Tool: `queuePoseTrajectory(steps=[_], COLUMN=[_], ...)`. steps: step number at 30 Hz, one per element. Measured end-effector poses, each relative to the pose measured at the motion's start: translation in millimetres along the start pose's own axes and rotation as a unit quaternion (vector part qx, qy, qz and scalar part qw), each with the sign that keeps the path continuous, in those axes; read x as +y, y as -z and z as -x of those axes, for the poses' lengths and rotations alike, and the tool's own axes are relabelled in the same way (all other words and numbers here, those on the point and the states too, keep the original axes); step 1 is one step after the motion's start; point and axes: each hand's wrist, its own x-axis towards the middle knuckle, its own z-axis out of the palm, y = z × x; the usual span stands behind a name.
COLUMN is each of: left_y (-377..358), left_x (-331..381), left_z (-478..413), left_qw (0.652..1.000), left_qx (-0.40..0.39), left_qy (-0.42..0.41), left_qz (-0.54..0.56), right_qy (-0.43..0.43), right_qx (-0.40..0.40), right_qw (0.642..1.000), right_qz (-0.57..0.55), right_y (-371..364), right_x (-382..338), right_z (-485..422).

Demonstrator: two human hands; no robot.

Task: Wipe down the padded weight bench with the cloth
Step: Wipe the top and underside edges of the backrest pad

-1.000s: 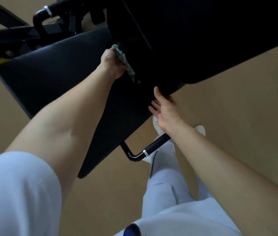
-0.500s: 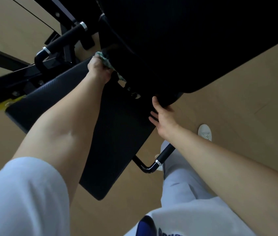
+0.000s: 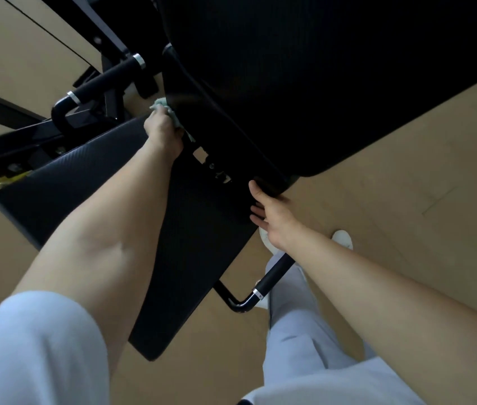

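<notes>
Head view: the left hand is in the upper middle of the frame. Its fingers are clamped on the pale green cloth. It presses the cloth into the gap where the seat pad meets the big dark back pad of the weight bench.

The right hand is near the middle of the frame. Its fingers are straight and apart and hold nothing. The thumb touches the bottom edge of the back pad, as if to steady it.

I think the step now is wiping the joint between the two pads. A lot of both pads looks left to wipe. The next move may be to slide the cloth out of the gap and rub it over the flat tops, pushing down evenly and keeping the cloth bunched so it does not slip.

Counting: one cloth, two hands and two pads. There are two black handles with silver rings, one in the upper left and one in the lower middle. There are two white shoes on the tan floor, one of them mostly hidden.
</notes>
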Motion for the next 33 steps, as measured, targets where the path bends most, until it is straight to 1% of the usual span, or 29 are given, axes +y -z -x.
queuePoseTrajectory(steps=[2, 4, 7, 11, 16, 19, 22, 24, 26, 27, 28, 29, 31, 33], left_y=[1.9, 9.1, 17.3, 26.4, 42.9, 52.2, 48.3, 36.1, 21.1, 13.0, 4.2, -3.8, -23.2, -40.4], left_x=[-11.9, -27.0, -59.0, -109.2, -160.8, -180.3, -191.0, -191.9, -191.4, -191.3, -190.3, -189.0, -183.5, -175.4], left_z=[16.9, 34.9, 67.1, 114.9, 172.0, 208.9, 255.5, 291.3, 324.7, 340.3, 354.9, 368.0, 394.3, 416.5], left_qw=[1.000, 0.999, 0.997, 0.993, 0.991, 0.991, 0.992, 0.991, 0.986, 0.983, 0.980, 0.977, 0.977, 0.976], left_qx=[0.004, 0.003, -0.009, -0.037, -0.051, -0.075, -0.105, -0.116, -0.126, -0.136, -0.143, -0.146, -0.145, -0.146], left_qy=[0.015, 0.043, 0.076, 0.116, 0.118, 0.097, 0.047, 0.005, -0.036, -0.050, -0.060, -0.069, -0.081, -0.090], left_qz=[0.015, 0.007, 0.008, -0.001, -0.037, -0.056, -0.054, -0.073, -0.103, -0.117, -0.127, -0.137, -0.136, -0.133], right_qy=[0.004, 0.006, 0.005, 0.007, 0.044, 0.075, 0.080, 0.085, 0.120, 0.151, 0.192, 0.238, 0.313, 0.316], right_qx=[-0.004, -0.012, -0.053, -0.102, -0.140, -0.148, -0.144, -0.134, -0.132, -0.139, -0.152, -0.168, -0.224, -0.286], right_qw=[1.000, 0.999, 0.993, 0.974, 0.949, 0.935, 0.944, 0.949, 0.944, 0.938, 0.923, 0.897, 0.833, 0.799], right_qz=[0.014, 0.041, 0.107, 0.201, 0.280, 0.314, 0.286, 0.272, 0.276, 0.281, 0.298, 0.331, 0.397, 0.425], right_y=[1.9, 4.3, 11.8, 27.7, 48.0, 70.5, 100.0, 123.7, 147.3, 160.3, 173.8, 186.5, 211.5, 225.7], right_x=[-2.3, -6.0, -15.1, -29.1, -43.7, -51.1, -62.7, -70.8, -81.8, -89.6, -99.7, -111.7, -137.0, -154.9], right_z=[2.1, 4.6, 10.4, 17.7, 32.3, 39.1, 53.5, 60.1, 68.0, 72.9, 79.1, 87.4, 107.3, 119.8])
